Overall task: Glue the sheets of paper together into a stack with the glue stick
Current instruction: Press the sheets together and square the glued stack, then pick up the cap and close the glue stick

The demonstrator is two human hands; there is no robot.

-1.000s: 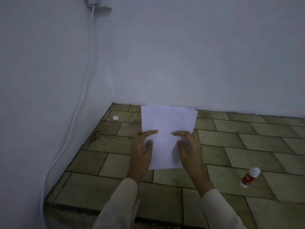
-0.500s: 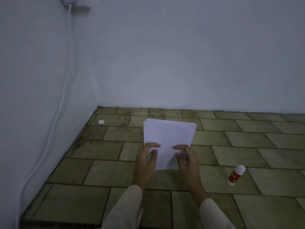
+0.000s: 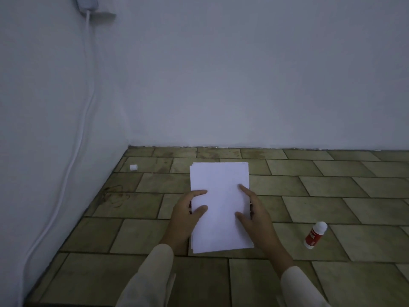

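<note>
Gripping a stack of white paper by its long side edges, a person's two hands meet at lower centre of the frame. The left hand lays thumb and forefinger on the top sheet, its other fingers hidden at the left edge. The right hand mirrors it on the right edge.

The sheets are smooth, plain and rectangular. Their edges are slightly fanned at the far end and at the near left corner, so several layers show. Whether the stack rests on the floor or sits just above it cannot be told.

The floor is laid with oblong olive-beige tiles in a staggered pattern, matt and stained, with dark grout lines. A glue stick lies on its side on a tile at lower right, well apart from the paper. It is a short cylinder with a rounded white cap and a red-and-white label.

Near the left wall, at middle left, sits a small white cylinder. A glossy white cable runs down the pale, smooth-plastered wall from an adapter at upper left. Loose cream fabric sleeves cover both forearms at the bottom edge.
</note>
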